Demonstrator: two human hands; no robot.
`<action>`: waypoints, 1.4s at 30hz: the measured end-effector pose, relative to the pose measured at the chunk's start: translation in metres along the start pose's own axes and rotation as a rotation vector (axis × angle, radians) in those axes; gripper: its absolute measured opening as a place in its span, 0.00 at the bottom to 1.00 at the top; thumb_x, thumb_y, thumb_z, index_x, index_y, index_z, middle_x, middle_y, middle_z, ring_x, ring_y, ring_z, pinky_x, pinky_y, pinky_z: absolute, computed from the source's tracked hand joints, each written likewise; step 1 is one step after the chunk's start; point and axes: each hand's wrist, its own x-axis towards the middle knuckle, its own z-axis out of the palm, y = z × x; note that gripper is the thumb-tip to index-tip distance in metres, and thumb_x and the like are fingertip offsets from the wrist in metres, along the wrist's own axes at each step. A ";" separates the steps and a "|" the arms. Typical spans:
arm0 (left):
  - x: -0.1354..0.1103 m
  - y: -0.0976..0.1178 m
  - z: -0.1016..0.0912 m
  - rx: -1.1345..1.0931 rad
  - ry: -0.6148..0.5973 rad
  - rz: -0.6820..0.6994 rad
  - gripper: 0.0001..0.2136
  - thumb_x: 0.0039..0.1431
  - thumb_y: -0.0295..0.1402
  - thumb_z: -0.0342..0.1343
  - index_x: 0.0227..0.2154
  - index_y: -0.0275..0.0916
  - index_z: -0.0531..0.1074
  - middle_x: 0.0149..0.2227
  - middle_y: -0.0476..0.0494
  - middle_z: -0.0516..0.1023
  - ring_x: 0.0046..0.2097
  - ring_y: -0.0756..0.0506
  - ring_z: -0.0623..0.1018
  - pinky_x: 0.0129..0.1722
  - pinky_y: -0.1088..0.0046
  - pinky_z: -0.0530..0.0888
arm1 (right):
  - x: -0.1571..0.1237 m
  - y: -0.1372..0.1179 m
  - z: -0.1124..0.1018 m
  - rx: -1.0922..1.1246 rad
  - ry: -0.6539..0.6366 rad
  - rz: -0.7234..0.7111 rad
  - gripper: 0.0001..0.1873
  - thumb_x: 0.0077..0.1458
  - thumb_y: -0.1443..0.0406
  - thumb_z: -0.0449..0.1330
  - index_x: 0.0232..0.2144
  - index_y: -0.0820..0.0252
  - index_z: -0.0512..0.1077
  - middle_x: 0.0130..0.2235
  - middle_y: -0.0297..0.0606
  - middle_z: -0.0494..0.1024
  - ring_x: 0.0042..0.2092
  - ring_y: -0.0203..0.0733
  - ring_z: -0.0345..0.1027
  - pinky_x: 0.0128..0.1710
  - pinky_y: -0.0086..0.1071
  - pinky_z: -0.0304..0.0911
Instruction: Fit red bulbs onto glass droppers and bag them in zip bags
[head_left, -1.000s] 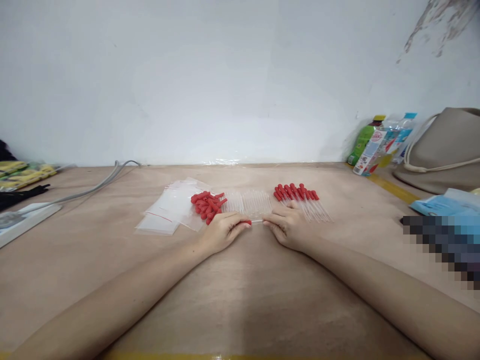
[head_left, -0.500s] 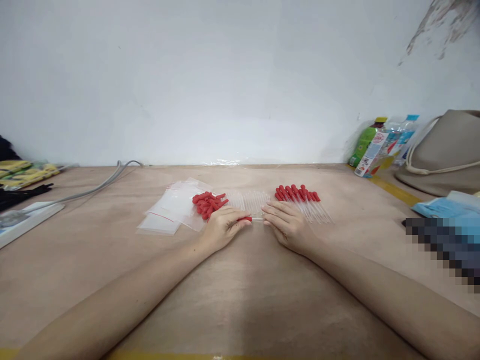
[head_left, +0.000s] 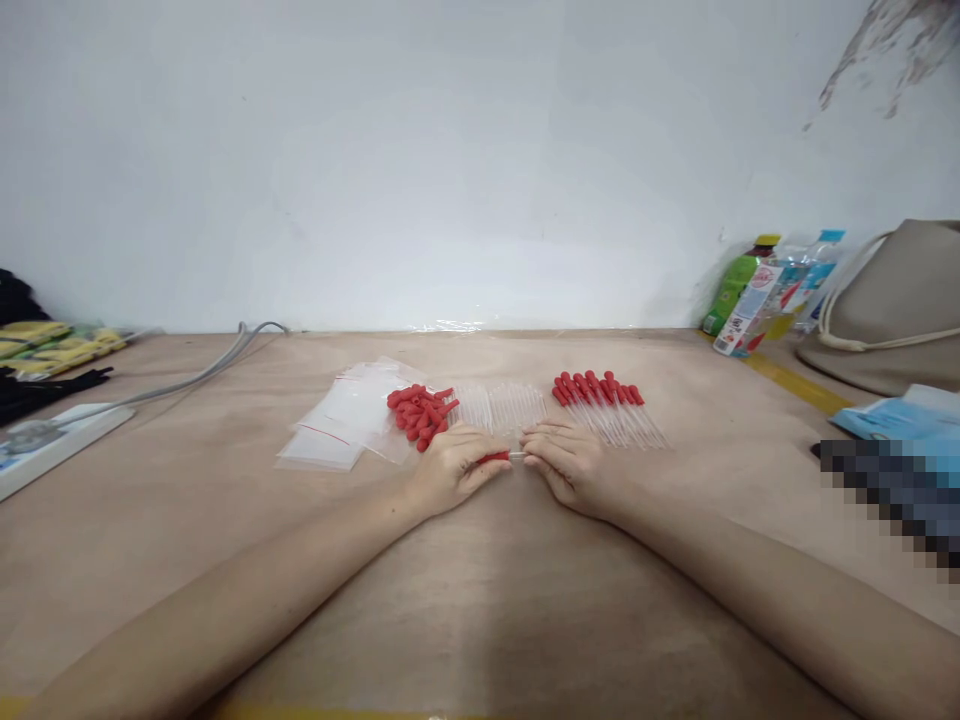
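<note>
My left hand [head_left: 459,468] is closed around a red rubber dropper bulb [head_left: 495,457], whose open end points right. My right hand [head_left: 566,465] pinches a clear glass dropper tube [head_left: 517,455], and the tube's end meets the bulb's mouth between the two hands. How far the tube sits inside the bulb is hidden. Behind my left hand lies a heap of loose red bulbs [head_left: 420,412]. A row of clear tubes [head_left: 499,402] lies just beyond my fingers. To the right, several droppers with red bulbs fitted [head_left: 600,395] lie side by side.
Clear zip bags [head_left: 326,440] lie left of the bulb heap. A grey cable [head_left: 202,375] runs to a white power strip [head_left: 67,445] at the far left. Bottles [head_left: 739,285], a grey bag [head_left: 892,310] and a blue packet [head_left: 892,420] stand or lie at the right.
Both hands have come slightly nearer to me and closer together. Less of the clear tube shows between the bulb and my right fingers.
</note>
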 end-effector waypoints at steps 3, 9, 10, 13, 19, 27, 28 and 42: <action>0.001 0.001 -0.001 -0.003 -0.033 -0.006 0.06 0.55 0.30 0.53 0.35 0.36 0.72 0.31 0.44 0.79 0.34 0.47 0.76 0.37 0.70 0.71 | 0.000 -0.002 0.000 0.003 -0.020 0.020 0.08 0.56 0.71 0.49 0.33 0.62 0.68 0.31 0.39 0.77 0.40 0.38 0.70 0.44 0.36 0.65; 0.001 -0.003 0.001 -0.021 -0.008 -0.017 0.06 0.56 0.30 0.52 0.35 0.37 0.72 0.32 0.44 0.79 0.36 0.47 0.76 0.38 0.71 0.71 | 0.001 -0.001 0.004 0.010 -0.027 0.075 0.09 0.57 0.69 0.48 0.32 0.62 0.69 0.31 0.38 0.76 0.39 0.37 0.69 0.43 0.35 0.63; 0.001 -0.004 0.001 -0.019 -0.001 -0.023 0.06 0.56 0.30 0.53 0.35 0.37 0.73 0.32 0.44 0.78 0.36 0.48 0.76 0.37 0.71 0.71 | 0.002 -0.001 0.005 0.012 -0.033 0.081 0.09 0.57 0.69 0.48 0.32 0.62 0.69 0.31 0.38 0.76 0.38 0.36 0.69 0.42 0.34 0.62; 0.002 -0.007 0.002 0.041 0.002 -0.057 0.06 0.56 0.32 0.52 0.35 0.38 0.73 0.31 0.45 0.78 0.35 0.48 0.75 0.37 0.70 0.68 | 0.005 -0.001 0.006 -0.057 -0.060 0.094 0.10 0.57 0.69 0.49 0.33 0.63 0.70 0.33 0.38 0.76 0.38 0.36 0.67 0.41 0.33 0.59; -0.001 -0.011 -0.005 0.287 0.049 -0.142 0.09 0.56 0.35 0.53 0.39 0.41 0.71 0.36 0.47 0.77 0.42 0.45 0.71 0.43 0.64 0.62 | 0.014 0.001 -0.011 -0.485 -0.225 0.223 0.12 0.55 0.65 0.52 0.24 0.60 0.72 0.30 0.40 0.74 0.36 0.41 0.60 0.35 0.37 0.48; -0.006 -0.017 -0.017 0.522 0.021 -0.374 0.11 0.52 0.35 0.53 0.39 0.39 0.70 0.38 0.42 0.72 0.43 0.40 0.66 0.42 0.61 0.61 | -0.002 0.050 -0.029 -0.547 -0.124 0.939 0.18 0.51 0.56 0.50 0.20 0.58 0.72 0.22 0.38 0.72 0.31 0.44 0.62 0.36 0.40 0.43; -0.006 -0.017 -0.017 0.535 0.009 -0.382 0.11 0.52 0.36 0.53 0.38 0.39 0.70 0.38 0.42 0.71 0.42 0.40 0.66 0.42 0.61 0.61 | -0.003 0.053 -0.030 -0.530 -0.133 0.985 0.19 0.51 0.55 0.50 0.20 0.58 0.72 0.22 0.38 0.72 0.31 0.44 0.63 0.36 0.41 0.42; -0.012 -0.034 -0.023 0.638 -0.085 -0.402 0.13 0.53 0.44 0.52 0.32 0.40 0.72 0.36 0.41 0.71 0.40 0.40 0.68 0.38 0.62 0.60 | 0.000 0.055 -0.026 -0.494 -0.347 1.136 0.26 0.50 0.49 0.46 0.11 0.59 0.66 0.20 0.36 0.70 0.27 0.42 0.63 0.37 0.42 0.46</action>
